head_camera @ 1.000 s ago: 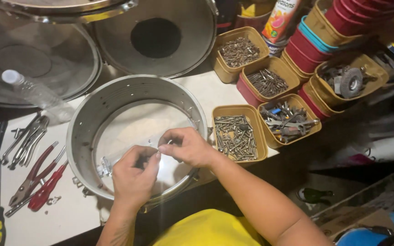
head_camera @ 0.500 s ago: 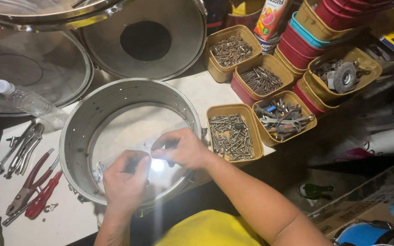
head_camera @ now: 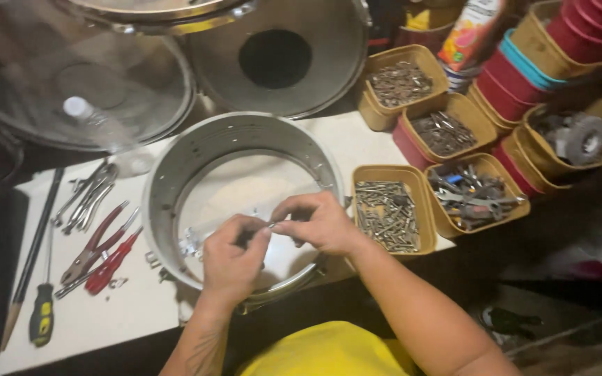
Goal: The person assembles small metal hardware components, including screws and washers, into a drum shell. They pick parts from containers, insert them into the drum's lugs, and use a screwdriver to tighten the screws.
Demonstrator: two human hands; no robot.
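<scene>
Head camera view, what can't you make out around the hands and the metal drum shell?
- Small part pinched between left hand and right hand: too small, covered by fingertips.
- Drum shell near rim: hidden behind both hands.
- Screwdriver tip: blurred.
- Tub of screws: individual pieces too small.

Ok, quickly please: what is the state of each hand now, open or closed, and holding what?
Left hand: closed, pinching a small metal part over the round metal drum shell.
Right hand: closed, fingertips on the same part.
</scene>
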